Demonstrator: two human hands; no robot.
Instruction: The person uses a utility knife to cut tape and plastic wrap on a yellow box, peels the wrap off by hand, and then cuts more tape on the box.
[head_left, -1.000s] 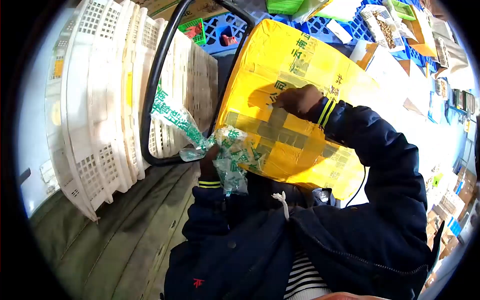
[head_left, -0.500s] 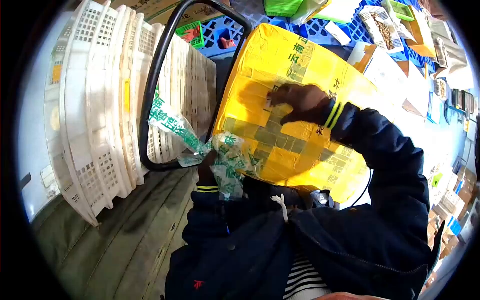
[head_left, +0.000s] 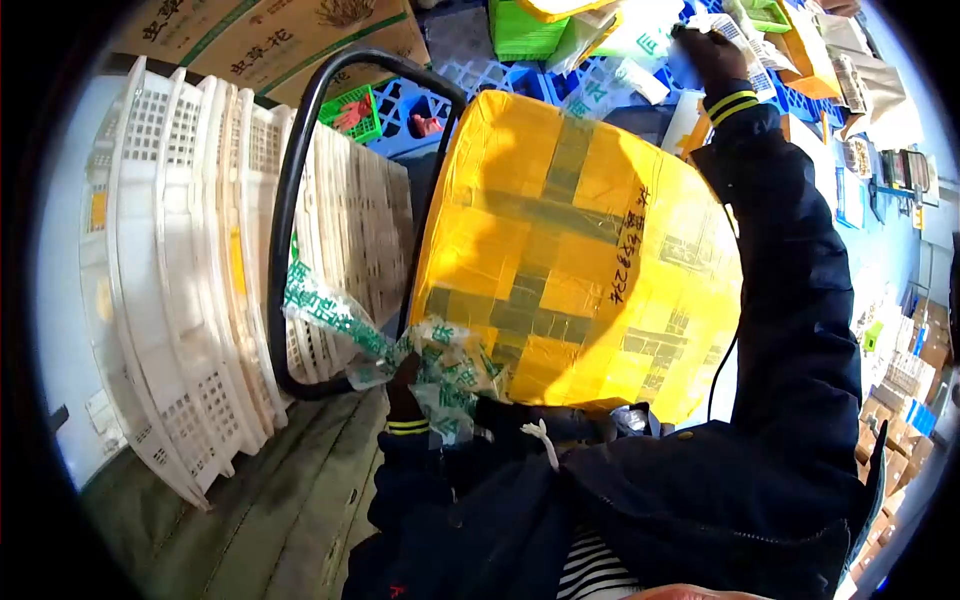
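A large box wrapped in yellow tape [head_left: 560,250] fills the middle of the view, with handwriting on its top face. At its lower left corner my left hand [head_left: 403,388] is closed on crumpled clear tape with green print [head_left: 448,365]. A strip of that tape [head_left: 335,312] trails left across the black tube frame [head_left: 290,200]. My right hand [head_left: 712,62] is beyond the box's far right edge, fingers bent and blurred. Clear green-printed film [head_left: 600,92] stretches between the box's far edge and that hand; the grip on it is unclear.
Stacked white plastic crates [head_left: 190,270] stand at the left. Behind them lie a brown carton [head_left: 270,45] and a small green basket [head_left: 352,114] on a blue pallet [head_left: 400,100]. A green crate [head_left: 525,30] is at the top. Cartons line the right side.
My right hand has gone from above the box to beyond its far right edge, and clear film now shows there. The box appears lower in view. My left hand still holds the crumpled tape.
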